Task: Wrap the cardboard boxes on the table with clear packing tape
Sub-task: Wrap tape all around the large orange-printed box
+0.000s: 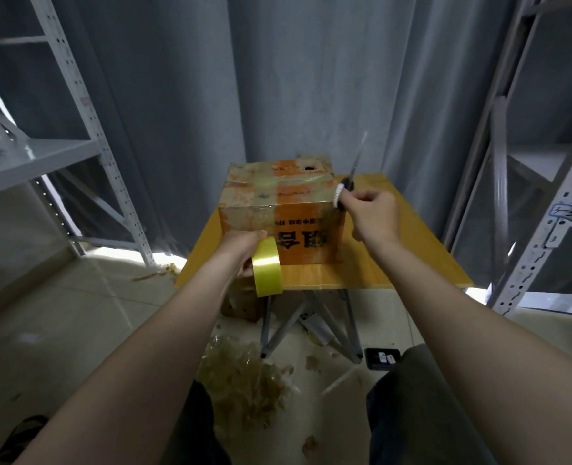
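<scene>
Box (279, 209) sat on table (395, 263), top already shiny with tape, so wrapping looked well underway tbh. Left hand (244, 250) gripped tape roll (267, 266) against front face. Right hand (373, 213) clutched cutter (353, 172), blade up, by right top edge. Cut plus sides probably left.

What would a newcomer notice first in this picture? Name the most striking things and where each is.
An orange box stands on the yellow table. The left hand holds a tape roll at its near left corner; the right hand holds a blade, point up, by its right edge. Tape scraps litter the floor below.
</scene>
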The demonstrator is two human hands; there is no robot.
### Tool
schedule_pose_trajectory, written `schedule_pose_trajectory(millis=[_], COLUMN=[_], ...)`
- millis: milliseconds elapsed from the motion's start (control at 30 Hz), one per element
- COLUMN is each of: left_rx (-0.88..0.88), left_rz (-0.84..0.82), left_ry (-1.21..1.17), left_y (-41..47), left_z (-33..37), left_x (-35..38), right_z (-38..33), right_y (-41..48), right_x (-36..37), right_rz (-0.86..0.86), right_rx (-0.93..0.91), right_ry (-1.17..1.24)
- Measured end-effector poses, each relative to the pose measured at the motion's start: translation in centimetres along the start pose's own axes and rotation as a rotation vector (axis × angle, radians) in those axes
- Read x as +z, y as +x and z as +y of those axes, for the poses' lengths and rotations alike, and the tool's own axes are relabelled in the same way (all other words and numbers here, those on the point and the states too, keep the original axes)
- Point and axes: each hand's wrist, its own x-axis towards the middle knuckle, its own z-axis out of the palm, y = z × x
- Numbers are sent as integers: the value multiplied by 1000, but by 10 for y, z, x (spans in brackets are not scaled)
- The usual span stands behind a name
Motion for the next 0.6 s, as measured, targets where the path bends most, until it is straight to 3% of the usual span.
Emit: schedule_pose_trajectory(millis=[167,300,433,600], left_rx=[-7,35,52,-138], left_rz=[30,-19,-49,-197], left_ry=[-21,-70,-63,134], left_y=[0,-3,-6,-13], left_z=[2,-9,-10,-15], left_x=[0,0,-3,-3], right_z=[-37,-32,-28,-25], right_y=[-4,2,16,21], right_x=[31,43,58,78], right_rz=[-305,-554,-607,-619], right_rx=[-168,-164,-216,-166], right_ry=[39,44,-71,-124])
